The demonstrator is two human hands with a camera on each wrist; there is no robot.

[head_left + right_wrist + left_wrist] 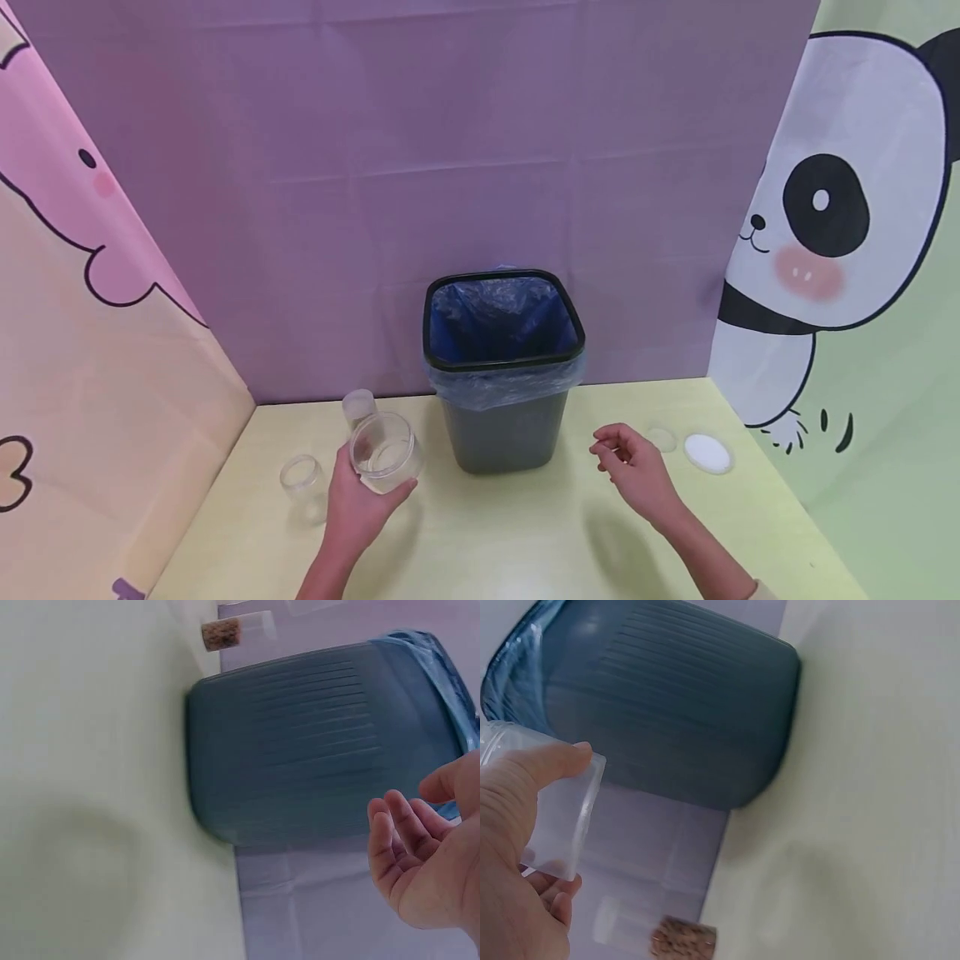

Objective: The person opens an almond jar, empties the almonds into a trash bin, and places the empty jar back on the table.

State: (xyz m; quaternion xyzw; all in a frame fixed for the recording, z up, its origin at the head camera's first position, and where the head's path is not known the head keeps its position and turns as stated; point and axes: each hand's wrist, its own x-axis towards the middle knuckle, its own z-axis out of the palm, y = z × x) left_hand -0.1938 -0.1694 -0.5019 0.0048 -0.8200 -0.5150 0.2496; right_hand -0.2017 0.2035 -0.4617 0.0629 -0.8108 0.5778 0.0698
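Observation:
My left hand [358, 504] grips a clear plastic jar [385, 450] above the table, its open mouth tipped up toward the head camera. In the left wrist view the thumb lies along the side of this jar [562, 802], and the part of it in sight looks empty. My right hand [633, 467] hovers to the right of the bin with fingers loosely bent and nothing in them. Between the hands stands a grey trash bin [506, 429] with a blue liner [502, 387] folded over its rim.
Behind the held jar stands a clear jar [359, 403], with brown pieces [682, 939] in its bottom. Another clear jar [303, 487] is at the left. A white round disc [707, 453] and a clear round disc [662, 439] lie right. A purple cloth [480, 150] hangs behind.

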